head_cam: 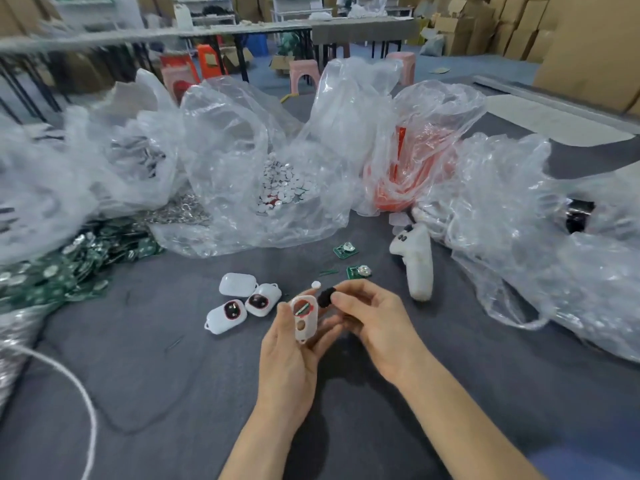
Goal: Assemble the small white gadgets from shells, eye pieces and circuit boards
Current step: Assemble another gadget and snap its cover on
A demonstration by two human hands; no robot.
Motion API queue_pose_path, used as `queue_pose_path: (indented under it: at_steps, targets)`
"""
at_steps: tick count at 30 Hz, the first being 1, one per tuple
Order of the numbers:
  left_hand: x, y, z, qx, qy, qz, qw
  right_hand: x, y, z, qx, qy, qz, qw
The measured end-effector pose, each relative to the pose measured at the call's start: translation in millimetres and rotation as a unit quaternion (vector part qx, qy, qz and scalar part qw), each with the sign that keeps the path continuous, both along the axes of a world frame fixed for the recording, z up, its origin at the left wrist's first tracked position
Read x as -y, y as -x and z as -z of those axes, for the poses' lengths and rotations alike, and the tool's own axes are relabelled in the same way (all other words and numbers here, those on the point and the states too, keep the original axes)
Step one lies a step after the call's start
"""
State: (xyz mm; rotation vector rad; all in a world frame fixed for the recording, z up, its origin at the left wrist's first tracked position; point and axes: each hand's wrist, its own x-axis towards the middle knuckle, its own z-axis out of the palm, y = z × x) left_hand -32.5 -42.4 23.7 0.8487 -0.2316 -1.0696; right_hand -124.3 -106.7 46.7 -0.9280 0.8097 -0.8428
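Shell (304, 318), white, gripped in left hand (291, 362); right hand (374, 323) pinches small black piece (325, 295) beside it. Beyond both, clear bag (239, 133) holds white discs (284, 183).

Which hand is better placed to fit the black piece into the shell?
Right. The right hand pinches the black piece close beside the shell, while the left hand is occupied gripping that shell.

Warehouse workshop: stacked cartons (540, 26), part bags (242, 140)

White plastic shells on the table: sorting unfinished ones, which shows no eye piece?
The rearmost white plastic shell, plain; the two nearer shells show red-ringed dark eye pieces.
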Motion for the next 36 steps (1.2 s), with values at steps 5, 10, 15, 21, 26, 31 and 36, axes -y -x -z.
queue_pose_path:
  at_steps: [5, 10, 15, 21, 26, 31, 36]
  targets:
    - [0.7, 6.3, 5.7, 0.113, -0.004, -0.005, 0.994, -7.2, -4.2, 8.2, -0.046, 0.065, 0.022, 0.997]
    - [-0.6, 4.1, 10.2, 0.15, -0.015, 0.002, 0.989, -9.9, -4.7, 18.1, -0.09, 0.137, 0.049, 0.985]
    - [-1.8, 3.1, 8.8, 0.166, -0.003, 0.011, 0.986, -10.5, -4.4, 21.2, -0.049, 0.119, 0.043, 0.991]
    - [-2.3, 3.0, 6.6, 0.14, 0.003, 0.026, 0.99, -10.0, -3.6, 22.5, -0.072, 0.138, 0.044, 0.987]
    - [-2.1, 3.3, 5.8, 0.131, -0.007, 0.032, 0.991, -11.5, -3.7, 21.4, -0.055, 0.14, 0.016, 0.988]
    - [-4.0, 4.3, 3.6, 0.133, -0.004, 0.045, 0.99, -11.8, -4.1, 22.4, -0.047, 0.14, 0.035, 0.988]
    - [-5.2, 4.3, 8.9, 0.192, -0.018, 0.05, 0.98, -12.7, -5.4, 22.3, -0.042, 0.155, 0.04, 0.986]
